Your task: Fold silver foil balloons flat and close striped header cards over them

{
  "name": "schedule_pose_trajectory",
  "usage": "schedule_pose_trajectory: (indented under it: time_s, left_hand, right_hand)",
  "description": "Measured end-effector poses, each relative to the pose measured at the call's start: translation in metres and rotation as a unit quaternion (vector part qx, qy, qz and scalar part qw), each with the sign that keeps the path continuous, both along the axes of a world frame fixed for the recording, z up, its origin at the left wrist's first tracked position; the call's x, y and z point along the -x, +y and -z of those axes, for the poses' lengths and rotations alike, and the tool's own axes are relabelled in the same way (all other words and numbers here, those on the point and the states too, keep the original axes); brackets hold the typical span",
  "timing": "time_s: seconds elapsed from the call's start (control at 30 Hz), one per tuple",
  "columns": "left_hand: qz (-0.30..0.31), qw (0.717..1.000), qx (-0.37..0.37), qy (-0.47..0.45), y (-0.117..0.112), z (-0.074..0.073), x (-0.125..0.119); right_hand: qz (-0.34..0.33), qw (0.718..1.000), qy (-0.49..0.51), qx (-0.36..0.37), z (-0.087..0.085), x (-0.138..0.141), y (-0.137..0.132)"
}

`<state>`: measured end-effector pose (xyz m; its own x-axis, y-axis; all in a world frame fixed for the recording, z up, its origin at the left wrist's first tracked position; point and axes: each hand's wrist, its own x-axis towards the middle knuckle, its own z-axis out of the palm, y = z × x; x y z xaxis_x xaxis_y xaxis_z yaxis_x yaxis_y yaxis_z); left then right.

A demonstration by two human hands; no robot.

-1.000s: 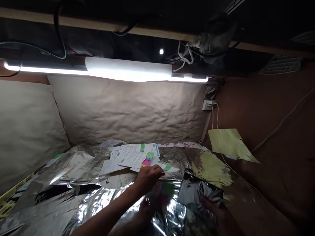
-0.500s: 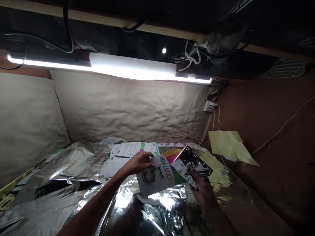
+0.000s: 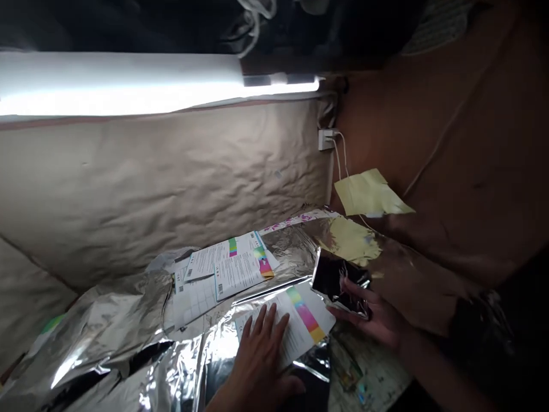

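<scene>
My left hand [image 3: 262, 357] lies with fingers spread on a white foil balloon packet [image 3: 306, 329], whose printed side with a green, pink and orange stripe faces up. Under the packet is a shiny silver foil sheet [image 3: 218, 337]. In my right hand [image 3: 377, 315], to the right of the packet, a folded silver foil balloon [image 3: 328, 276] is pinched between thumb and fingers. The balloon is dark and mirror-like, with creases near my thumb. Its lower part is partly hidden by my fingers.
Several similar white packets [image 3: 240, 272] lie overlapping beyond my left hand. Crumpled silver foil [image 3: 115, 309] covers the left side. A yellow sheet [image 3: 371, 193] hangs by cords below a wall socket [image 3: 326, 139]. A bright tube light [image 3: 128, 91] runs above the papered back wall.
The view has turned right and come closer. The packet now lies flat with its other side up under my spread left hand. Another packet lies on the pile. My right hand keeps the foil balloon.
</scene>
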<state>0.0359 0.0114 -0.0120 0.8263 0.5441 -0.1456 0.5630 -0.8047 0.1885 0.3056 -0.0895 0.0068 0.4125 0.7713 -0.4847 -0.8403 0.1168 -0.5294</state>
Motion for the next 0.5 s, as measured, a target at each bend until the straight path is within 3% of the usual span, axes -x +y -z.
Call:
schedule_pose_trajectory:
  time_s: [0.1, 0.27, 0.5]
  left_hand:
    - [-0.021, 0.998, 0.029, 0.044, 0.014, 0.002, -0.002]
    - [-0.058, 0.998, 0.039, -0.002, 0.019, 0.006, -0.004]
    - [-0.069, 0.988, 0.035, -0.134, 0.026, 0.033, -0.003]
  right_hand:
    - [-0.069, 0.997, -0.021, -0.010, 0.000, 0.012, 0.008]
    - [-0.230, 0.968, -0.084, -0.061, -0.002, 0.024, 0.024]
    - [-0.303, 0.942, -0.141, -0.033, 0.000, 0.036, 0.044]
